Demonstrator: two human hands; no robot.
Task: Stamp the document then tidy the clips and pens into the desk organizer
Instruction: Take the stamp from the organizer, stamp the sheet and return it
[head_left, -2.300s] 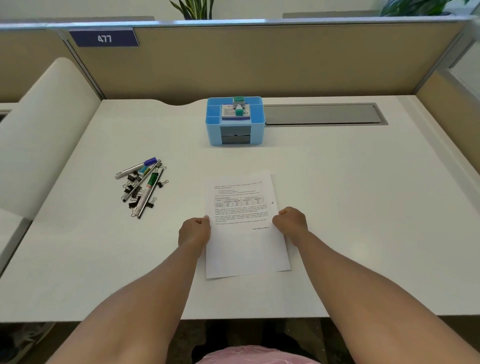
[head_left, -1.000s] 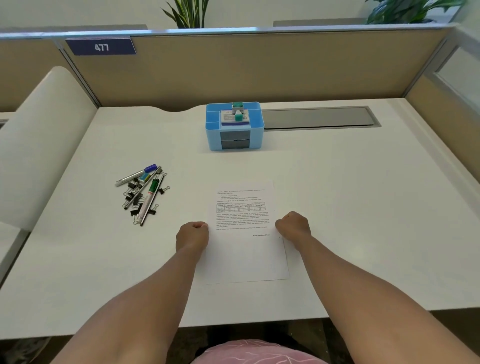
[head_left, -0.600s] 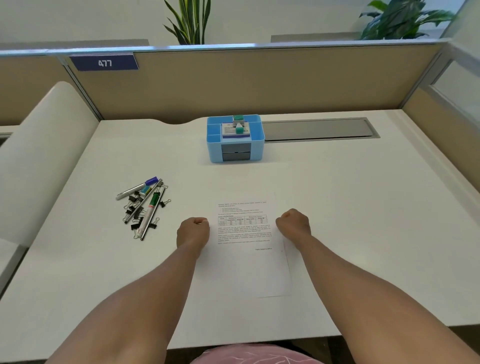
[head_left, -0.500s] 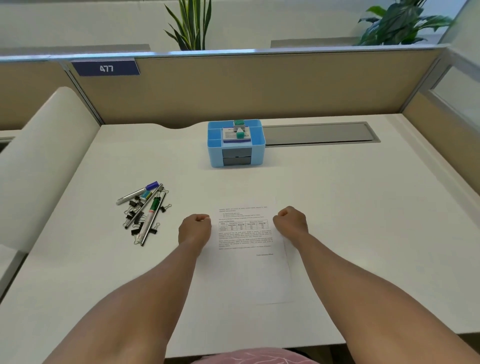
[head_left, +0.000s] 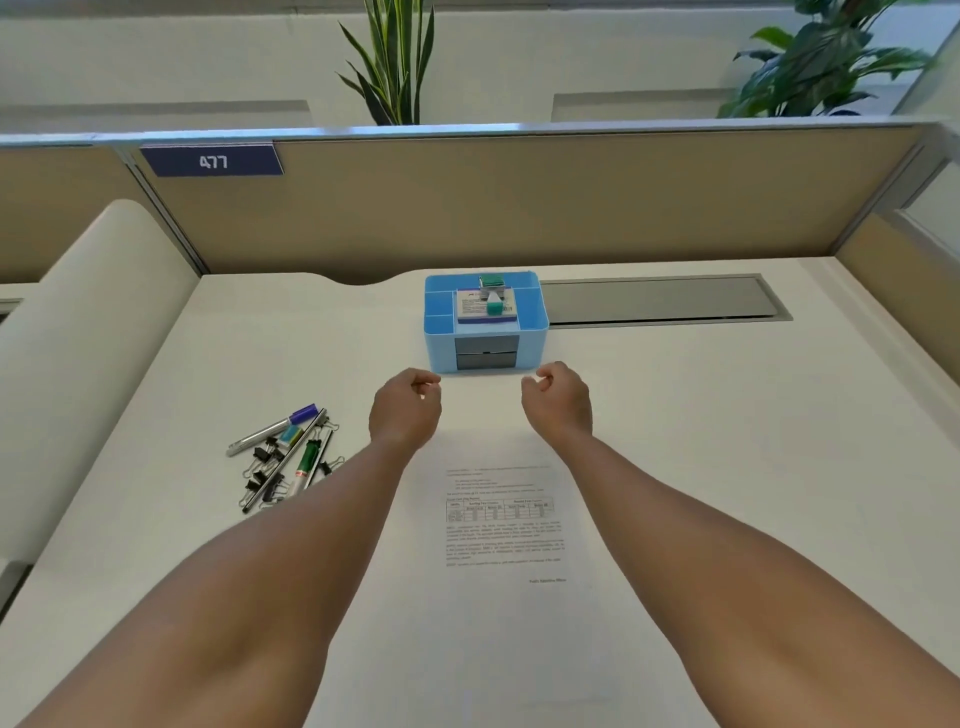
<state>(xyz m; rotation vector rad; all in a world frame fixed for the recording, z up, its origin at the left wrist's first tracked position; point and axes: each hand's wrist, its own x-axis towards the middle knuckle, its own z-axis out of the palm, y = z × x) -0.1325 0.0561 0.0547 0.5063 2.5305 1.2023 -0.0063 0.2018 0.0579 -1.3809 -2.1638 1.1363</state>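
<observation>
Left hand: raised over the desk, fingers loosely curled, holding nothing.
Right hand: level with the left hand, a gap between them, fingers loosely curled, holding nothing.
Desk organizer: blue, just beyond both hands and centred on the gap between them, not touched; two grey drawer fronts face the hands.
Stamp: green-topped, resting on a small box in the organizer's top, beyond the fingertips.
Document: flat on the desk behind the hands, lying between the two forearms, printed side up.
Pens and clips: a loose heap of pens mixed with black binder clips, left of the left hand and slightly nearer the person, well apart from the organizer.
</observation>
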